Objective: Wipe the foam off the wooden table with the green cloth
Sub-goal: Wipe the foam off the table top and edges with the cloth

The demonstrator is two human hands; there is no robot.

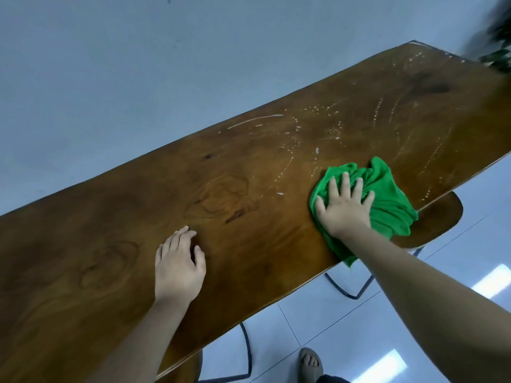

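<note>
A long wooden table (116,261) runs from lower left to upper right against a pale wall. White foam streaks and dots (309,128) lie across its far and right half. The crumpled green cloth (387,194) sits at the table's near edge, partly hanging over it. My right hand (344,208) lies flat on the cloth with fingers spread, pressing it down. My left hand (179,266) rests palm down on bare wood to the left, fingers loosely apart, holding nothing.
A wooden stool seat (439,225) shows just under the table's near edge at the right, with dark metal legs (348,291) below. Green plant leaves (497,56) are at the table's far right end. My foot (311,364) stands on the white tiled floor.
</note>
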